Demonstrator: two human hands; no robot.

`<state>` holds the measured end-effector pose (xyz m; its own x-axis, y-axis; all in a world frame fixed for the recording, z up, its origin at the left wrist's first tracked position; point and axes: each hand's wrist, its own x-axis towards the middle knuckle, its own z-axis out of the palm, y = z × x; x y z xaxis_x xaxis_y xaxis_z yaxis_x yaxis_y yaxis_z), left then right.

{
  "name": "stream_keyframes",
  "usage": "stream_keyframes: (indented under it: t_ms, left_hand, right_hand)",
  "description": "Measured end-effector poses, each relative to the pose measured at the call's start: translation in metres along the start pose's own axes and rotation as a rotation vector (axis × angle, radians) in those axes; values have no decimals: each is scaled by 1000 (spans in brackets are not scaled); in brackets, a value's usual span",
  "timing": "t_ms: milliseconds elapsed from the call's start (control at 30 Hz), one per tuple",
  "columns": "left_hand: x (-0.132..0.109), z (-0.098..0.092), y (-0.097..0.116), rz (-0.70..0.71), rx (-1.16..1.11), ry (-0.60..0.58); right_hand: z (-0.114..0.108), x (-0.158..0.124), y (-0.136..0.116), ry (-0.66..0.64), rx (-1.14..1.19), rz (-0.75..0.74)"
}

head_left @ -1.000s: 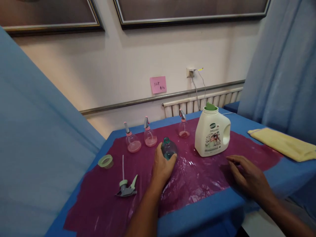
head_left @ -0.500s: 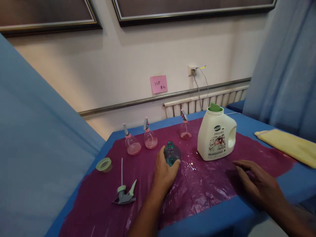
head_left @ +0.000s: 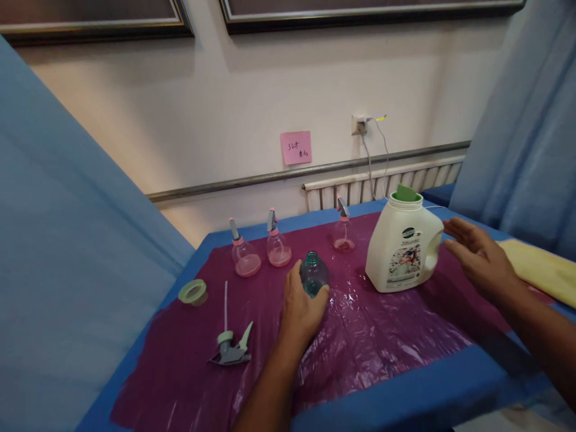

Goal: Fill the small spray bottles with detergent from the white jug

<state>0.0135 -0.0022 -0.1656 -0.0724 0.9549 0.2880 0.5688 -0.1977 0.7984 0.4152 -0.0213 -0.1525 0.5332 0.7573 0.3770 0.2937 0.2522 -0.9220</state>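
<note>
My left hand [head_left: 302, 306] is wrapped around a small teal see-through bottle [head_left: 315, 273], upright with its neck uncovered and some liquid inside. At the right, my right hand [head_left: 477, 255] is held up beside the handle of a large white detergent jug [head_left: 400, 252]. Its fingers are stretched out and hold nothing; whether the tips touch the handle I cannot tell. The jug has no cap on, and a green piece [head_left: 407, 192] shows in its mouth. A grey and pale green spray head [head_left: 231, 348] with a thin tube lies left of my left arm.
Along the back stand three pink-necked spray bottles [head_left: 246, 261] with pink liquid. A pale green cup-like cap [head_left: 193, 293] sits at the left. Purple plastic sheeting [head_left: 360, 336] covers the blue table; a yellow cloth [head_left: 544, 267] lies at right.
My right hand has risen from near the table's front right to beside the jug's handle, its fingers extending. My left hand still holds the bottle. The view has shifted slightly.
</note>
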Motion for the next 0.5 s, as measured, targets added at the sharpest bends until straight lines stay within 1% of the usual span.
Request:
stream_keyframes:
  t_ms: [67, 133, 200, 300, 433, 500]
  left_hand:
    - [1, 1, -1, -3, 31, -3]
    - [1, 1, -2, 1, 52, -9]
    - [1, 2, -1, 10, 51, -10]
    - [1, 2, 2, 10, 47, -5]
    - [0, 2, 4, -29, 35, -4]
    - [-1, 2, 4, -45, 21, -4]
  right_hand:
    - [9, 9, 13, -97, 75, 68]
    - [14, 13, 21, -152, 62, 108]
    - [16, 18, 24, -155, -6, 124]
    - [18, 24, 21, -133, -93, 132]
    - [20, 24, 13, -148, -116, 174]
    - [19, 22, 9, -137, -152, 159]
